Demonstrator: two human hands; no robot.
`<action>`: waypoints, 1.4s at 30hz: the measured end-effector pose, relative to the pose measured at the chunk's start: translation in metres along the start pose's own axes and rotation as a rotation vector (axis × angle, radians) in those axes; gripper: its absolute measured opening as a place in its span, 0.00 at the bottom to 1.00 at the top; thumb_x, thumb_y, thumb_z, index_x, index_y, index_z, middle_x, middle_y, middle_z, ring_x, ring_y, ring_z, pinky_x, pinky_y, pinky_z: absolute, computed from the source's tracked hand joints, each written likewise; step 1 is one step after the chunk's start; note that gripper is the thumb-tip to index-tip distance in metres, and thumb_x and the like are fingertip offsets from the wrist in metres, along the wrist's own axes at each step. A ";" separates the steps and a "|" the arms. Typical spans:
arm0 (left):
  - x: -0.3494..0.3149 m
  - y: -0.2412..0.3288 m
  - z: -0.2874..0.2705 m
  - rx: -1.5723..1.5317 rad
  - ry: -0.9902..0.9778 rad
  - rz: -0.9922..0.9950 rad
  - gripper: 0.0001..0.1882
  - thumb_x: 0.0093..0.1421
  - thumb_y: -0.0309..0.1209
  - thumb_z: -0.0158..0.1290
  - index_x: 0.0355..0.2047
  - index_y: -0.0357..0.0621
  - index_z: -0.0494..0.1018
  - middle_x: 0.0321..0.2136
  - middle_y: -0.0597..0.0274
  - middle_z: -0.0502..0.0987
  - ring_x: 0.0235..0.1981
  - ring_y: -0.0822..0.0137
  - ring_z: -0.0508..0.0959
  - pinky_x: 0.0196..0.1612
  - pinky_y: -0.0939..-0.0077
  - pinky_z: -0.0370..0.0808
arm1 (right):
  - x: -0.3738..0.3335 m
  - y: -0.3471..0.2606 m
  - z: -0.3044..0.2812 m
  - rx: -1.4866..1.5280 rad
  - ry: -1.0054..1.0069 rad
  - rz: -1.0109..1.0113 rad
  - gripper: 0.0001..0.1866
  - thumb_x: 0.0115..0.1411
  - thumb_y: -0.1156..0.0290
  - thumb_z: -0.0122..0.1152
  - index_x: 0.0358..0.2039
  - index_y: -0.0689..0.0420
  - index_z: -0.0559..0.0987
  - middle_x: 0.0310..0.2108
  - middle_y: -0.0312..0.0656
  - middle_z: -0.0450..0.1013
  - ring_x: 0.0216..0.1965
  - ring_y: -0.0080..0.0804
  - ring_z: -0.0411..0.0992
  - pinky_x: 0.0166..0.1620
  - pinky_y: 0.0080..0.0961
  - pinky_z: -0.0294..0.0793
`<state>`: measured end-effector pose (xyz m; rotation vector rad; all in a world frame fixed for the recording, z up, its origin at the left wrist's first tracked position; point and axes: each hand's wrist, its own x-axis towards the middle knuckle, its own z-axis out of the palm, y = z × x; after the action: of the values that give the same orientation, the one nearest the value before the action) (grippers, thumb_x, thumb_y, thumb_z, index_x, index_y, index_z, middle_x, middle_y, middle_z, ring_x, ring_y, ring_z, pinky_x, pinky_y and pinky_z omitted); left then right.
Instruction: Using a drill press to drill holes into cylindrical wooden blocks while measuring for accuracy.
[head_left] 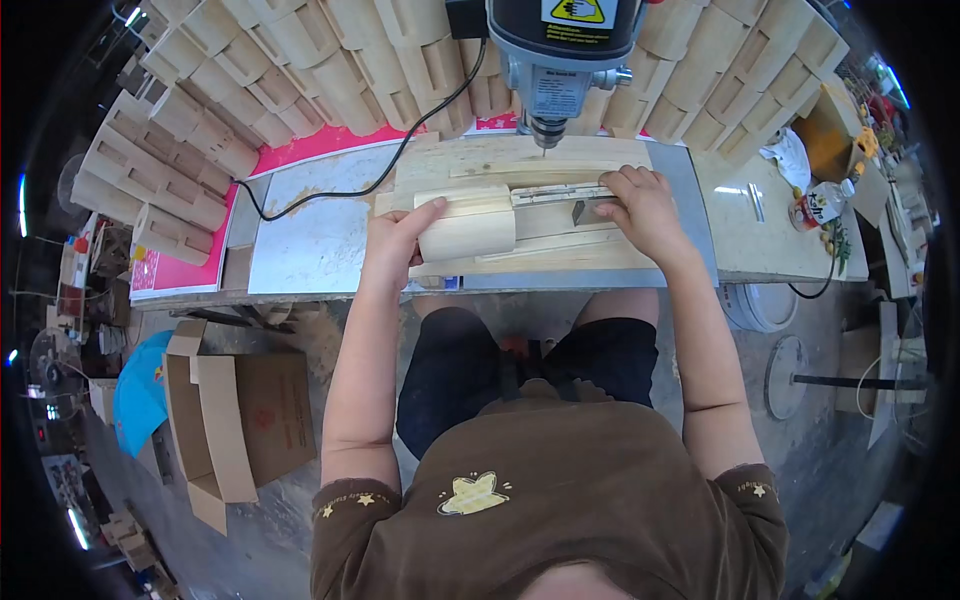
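Observation:
My left hand [394, 240] grips the left end of a pale wooden cylinder [467, 228], thumb on top and the other fingers hidden behind it. The cylinder lies on its side on the wooden jig board [600, 250]. From its right end, a narrow pale strip with dark marks [558, 195] runs to my right hand [645, 208], whose curled fingers and thumb close around the strip's far end. Near that thumb stands a small dark angled piece [579, 212]. Just beyond the strip, the drill press chuck [546, 130] points a thin bit downward, apart from the cylinder.
Stacked wooden cylinders with rectangular slots [160, 160] line the back and left of the bench. A black cable [385, 170] crosses a white board [310, 245]. At right stands a labelled plastic bottle [822, 203]. An opened cardboard box [270, 415] sits on the floor at left.

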<state>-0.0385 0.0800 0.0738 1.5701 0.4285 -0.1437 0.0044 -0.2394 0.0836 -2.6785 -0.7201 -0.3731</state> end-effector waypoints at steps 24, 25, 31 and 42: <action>0.010 -0.015 0.079 0.080 -0.068 0.212 0.27 0.52 0.55 0.57 0.27 0.38 0.70 0.20 0.67 0.68 0.22 0.77 0.65 0.26 0.84 0.62 | 0.004 -0.003 0.010 -0.048 0.061 -0.005 0.18 0.45 0.69 0.65 0.39 0.51 0.75 0.34 0.40 0.71 0.42 0.40 0.67 0.49 0.40 0.61; 0.012 -0.018 0.072 -0.024 -0.140 0.141 0.27 0.52 0.53 0.58 0.28 0.36 0.70 0.22 0.65 0.69 0.24 0.75 0.67 0.28 0.83 0.65 | 0.004 -0.002 0.012 -0.048 0.061 -0.008 0.18 0.45 0.69 0.65 0.39 0.51 0.75 0.34 0.40 0.71 0.42 0.40 0.67 0.49 0.40 0.61; 0.002 -0.049 0.062 0.120 -0.002 0.608 0.26 0.46 0.39 0.65 0.38 0.33 0.70 0.32 0.56 0.73 0.33 0.63 0.73 0.37 0.73 0.71 | -0.013 -0.002 0.016 -0.050 0.252 -0.029 0.26 0.39 0.71 0.69 0.43 0.47 0.75 0.36 0.40 0.69 0.40 0.43 0.66 0.48 0.40 0.61; 0.021 -0.054 0.085 0.793 0.243 0.843 0.37 0.36 0.40 0.67 0.49 0.43 0.70 0.42 0.55 0.71 0.45 0.54 0.68 0.52 0.58 0.58 | 0.006 0.014 0.038 0.015 0.313 0.253 0.31 0.40 0.72 0.70 0.49 0.45 0.74 0.39 0.44 0.67 0.40 0.43 0.64 0.45 0.36 0.67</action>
<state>-0.0238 -0.0007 0.0114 2.4318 -0.1721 0.6010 0.0230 -0.2339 0.0476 -2.5702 -0.2870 -0.6935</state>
